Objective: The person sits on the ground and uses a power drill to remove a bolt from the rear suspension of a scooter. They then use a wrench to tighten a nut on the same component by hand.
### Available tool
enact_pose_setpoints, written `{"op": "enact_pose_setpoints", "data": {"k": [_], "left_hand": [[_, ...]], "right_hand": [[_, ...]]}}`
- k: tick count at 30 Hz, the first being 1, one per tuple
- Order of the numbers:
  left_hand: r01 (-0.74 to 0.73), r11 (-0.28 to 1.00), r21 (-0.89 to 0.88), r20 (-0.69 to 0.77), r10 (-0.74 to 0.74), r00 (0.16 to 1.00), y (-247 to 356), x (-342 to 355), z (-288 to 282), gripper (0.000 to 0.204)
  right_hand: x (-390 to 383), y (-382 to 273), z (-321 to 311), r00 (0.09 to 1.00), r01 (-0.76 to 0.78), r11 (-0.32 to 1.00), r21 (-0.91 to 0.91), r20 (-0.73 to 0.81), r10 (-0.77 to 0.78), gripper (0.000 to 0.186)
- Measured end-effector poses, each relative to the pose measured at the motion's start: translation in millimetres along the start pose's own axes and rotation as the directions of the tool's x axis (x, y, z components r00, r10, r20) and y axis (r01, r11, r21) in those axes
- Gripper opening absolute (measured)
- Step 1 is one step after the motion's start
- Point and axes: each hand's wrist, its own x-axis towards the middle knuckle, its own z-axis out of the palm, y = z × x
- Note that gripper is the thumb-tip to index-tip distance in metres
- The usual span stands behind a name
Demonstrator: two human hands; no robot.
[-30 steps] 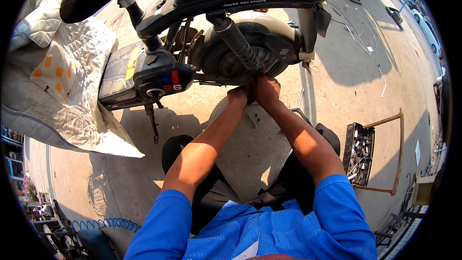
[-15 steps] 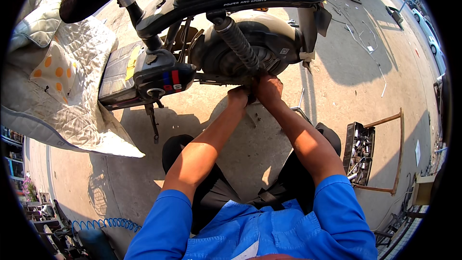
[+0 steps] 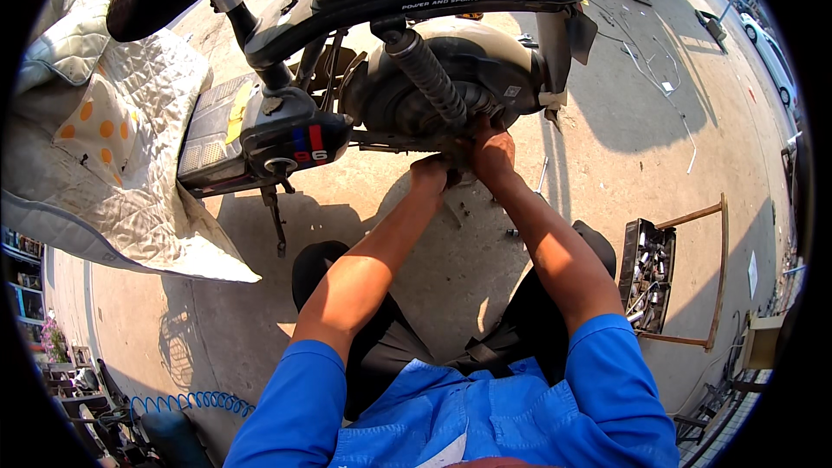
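Note:
An electric scooter [image 3: 416, 13] stands over my hands, its rear wheel [image 3: 399, 91] and a black coil-spring shock absorber [image 3: 425, 78] just beyond them. My left hand [image 3: 430, 176] is closed beside the shock's lower end, the fingers curled in shadow; what they hold is hidden. Close to the wheel hub, my right hand [image 3: 494, 149] is bent inward with its fingers closed, and a dark part by the hub conceals what they grip. Small dark bits of hardware [image 3: 465, 206] lie on the ground below my hands.
A quilted cover [image 3: 156, 208] drapes over the scooter's front at left. To the right lies a tool tray [image 3: 647, 277] full of sockets beside a rusty frame [image 3: 722, 269]. A thin metal rod [image 3: 542, 175] rests near my right forearm. A coiled blue hose [image 3: 195, 400] is at lower left.
My right hand has shifted slightly up and to the right, nearer the hub, away from my left hand. The left hand has stayed nearly in place.

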Motion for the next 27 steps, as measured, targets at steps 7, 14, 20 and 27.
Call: {"op": "enact_pose_setpoints", "data": {"k": [7, 14, 20, 27], "left_hand": [[0.028, 0.997, 0.067, 0.001, -0.028, 1.0, 1.1, -3.6, -1.3, 0.025], [0.025, 0.999, 0.03, 0.001, -0.025, 1.0, 1.4, -3.3, -2.7, 0.026], [-0.017, 0.999, 0.038, -0.013, 0.018, 1.0, 0.7, -6.6, -3.5, 0.026], [0.003, 1.0, 0.031, -0.035, -0.001, 0.999, 2.4, -7.6, -3.1, 0.025]], "right_hand": [[2.3, 3.2, 3.1, 1.0, 0.018, 0.998, 0.064, -0.002, -0.018, 0.05], [1.9, 4.5, 4.6, 0.999, 0.032, 0.995, 0.091, 0.0, -0.032, 0.05], [1.2, -0.7, 1.4, 1.0, 0.018, 0.996, 0.083, 0.0, -0.018, 0.054], [0.5, -2.8, 0.3, 0.998, 0.061, 0.993, 0.101, -0.029, -0.058, 0.053]]}}
